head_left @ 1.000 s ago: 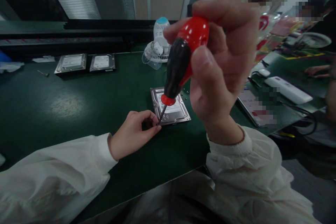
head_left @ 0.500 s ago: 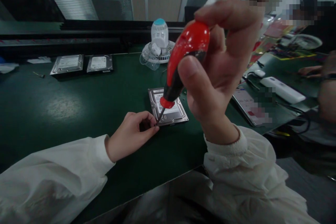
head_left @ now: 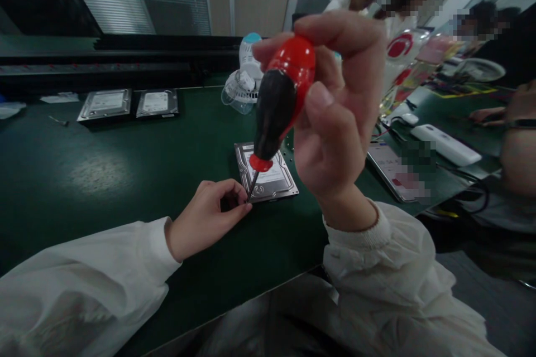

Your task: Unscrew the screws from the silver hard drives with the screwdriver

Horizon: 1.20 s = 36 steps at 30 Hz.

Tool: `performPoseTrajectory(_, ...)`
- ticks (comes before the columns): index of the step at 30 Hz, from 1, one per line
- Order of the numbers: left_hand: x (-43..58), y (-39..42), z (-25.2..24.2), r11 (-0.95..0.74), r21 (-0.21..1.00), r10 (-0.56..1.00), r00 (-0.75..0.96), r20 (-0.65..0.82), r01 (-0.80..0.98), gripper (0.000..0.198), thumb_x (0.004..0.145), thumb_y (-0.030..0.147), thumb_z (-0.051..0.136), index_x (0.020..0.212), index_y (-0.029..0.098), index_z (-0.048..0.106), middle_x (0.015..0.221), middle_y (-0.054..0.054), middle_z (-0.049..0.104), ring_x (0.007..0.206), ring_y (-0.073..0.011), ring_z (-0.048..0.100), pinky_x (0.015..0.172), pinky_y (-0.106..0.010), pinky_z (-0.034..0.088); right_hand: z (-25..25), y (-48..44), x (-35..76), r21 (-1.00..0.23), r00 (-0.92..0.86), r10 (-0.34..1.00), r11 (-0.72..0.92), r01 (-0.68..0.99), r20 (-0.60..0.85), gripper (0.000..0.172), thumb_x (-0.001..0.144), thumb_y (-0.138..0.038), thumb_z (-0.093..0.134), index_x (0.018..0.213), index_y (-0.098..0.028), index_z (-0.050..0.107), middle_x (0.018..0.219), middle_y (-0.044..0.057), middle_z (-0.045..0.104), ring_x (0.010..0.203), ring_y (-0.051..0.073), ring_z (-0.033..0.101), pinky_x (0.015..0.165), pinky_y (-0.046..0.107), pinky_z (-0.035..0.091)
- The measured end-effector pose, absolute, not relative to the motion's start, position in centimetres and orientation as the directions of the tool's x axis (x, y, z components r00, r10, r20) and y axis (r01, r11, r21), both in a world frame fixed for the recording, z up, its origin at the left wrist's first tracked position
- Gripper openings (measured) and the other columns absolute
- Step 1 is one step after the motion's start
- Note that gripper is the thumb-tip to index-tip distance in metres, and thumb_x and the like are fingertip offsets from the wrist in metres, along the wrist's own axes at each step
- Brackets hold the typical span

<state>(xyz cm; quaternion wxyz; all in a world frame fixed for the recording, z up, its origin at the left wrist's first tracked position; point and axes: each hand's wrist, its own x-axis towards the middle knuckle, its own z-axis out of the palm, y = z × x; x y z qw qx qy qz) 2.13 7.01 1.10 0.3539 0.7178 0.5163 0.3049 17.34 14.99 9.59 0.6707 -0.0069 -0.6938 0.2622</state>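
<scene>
The handle has rolled in the fingers since half a second ago: black faces us now where red showed, and it has drifted a touch left. Far left on the green bench (head_left: 104,178), two spare drives (head_left: 104,105) lie side by side, well apart from the action. Now the left hand (head_left: 207,220): curled on the bench, thumb and forefinger pinched round the tip of the shaft, right at the near left corner of the hard drive (head_left: 274,178), which lies flat, label up. Up the thin shaft goes the screwdriver (head_left: 278,103), tilted, its bulbous handle raised well above the drive. The right hand (head_left: 339,122) is closed on that handle, fingertips over the red cap. I'd call the tool light and stiff, its smooth plastic best held at the fat handle; the drive looks dense and rigid, best taken by its edges. Further right, a co-worker's hand (head_left: 519,106) rests near a white device (head_left: 444,144).
</scene>
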Motion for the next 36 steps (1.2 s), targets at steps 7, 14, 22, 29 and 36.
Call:
performPoseTrajectory(7,2.1,7.1,1.0,-0.235,0.805,0.955,0.282,0.088,0.544,0.014,0.088,0.033,0.066,0.084,0.02,0.062,0.076,0.003,0.066,0.068,-0.0121,0.058,0.065,-0.026,0.042,9.9,15.1,17.4,-0.278,0.011,0.312,0.862,-0.424,0.95,0.031,0.075,-0.023,0.067,0.103,-0.02,0.056,0.099,-0.003,0.052,0.081,0.005,0.055,0.067,0.019,0.049)
performPoseTrajectory(14,2.1,7.1,0.9,-0.23,0.805,0.957,0.275,0.087,0.546,0.014,0.088,0.033,0.066,0.084,0.02,0.062,0.076,0.003,0.065,0.068,-0.012,0.058,0.066,-0.027,0.042,9.4,15.3,17.6,-0.39,-0.152,0.359,0.848,-0.359,0.921,0.03,0.087,-0.035,0.052,0.114,-0.025,0.044,0.11,0.001,0.059,0.106,0.016,0.065,0.087,0.03,0.057)
performPoseTrajectory(22,2.3,7.1,1.1,-0.231,0.808,0.958,0.273,0.09,0.542,0.014,0.087,0.033,0.065,0.083,0.02,0.063,0.074,0.004,0.064,0.066,-0.0118,0.058,0.063,-0.027,0.042,9.3,15.9,17.8,-0.298,-0.125,0.272,0.905,-0.304,0.954,0.042,0.084,-0.041,0.055,0.121,-0.023,0.051,0.121,0.004,0.054,0.099,0.015,0.062,0.09,0.031,0.057)
performPoseTrajectory(29,2.2,7.1,1.0,-0.208,0.802,0.962,0.263,0.067,0.559,0.015,0.087,0.035,0.066,0.085,0.02,0.063,0.077,0.003,0.066,0.068,-0.0125,0.058,0.065,-0.027,0.042,9.6,16.4,18.2,-0.282,-0.233,0.206,0.884,-0.373,0.951,0.042,0.09,-0.039,0.047,0.127,-0.021,0.055,0.132,0.003,0.06,0.113,0.018,0.065,0.104,0.037,0.053)
performPoseTrajectory(36,2.2,7.0,1.0,-0.203,0.804,0.963,0.265,0.058,0.559,0.014,0.087,0.034,0.066,0.086,0.02,0.063,0.079,0.002,0.066,0.069,-0.013,0.058,0.065,-0.027,0.041,9.6,15.4,18.3,-0.354,-0.139,0.328,0.903,-0.244,0.934,0.037,0.086,-0.033,0.062,0.12,-0.02,0.058,0.125,0.003,0.06,0.127,0.019,0.058,0.115,0.037,0.049)
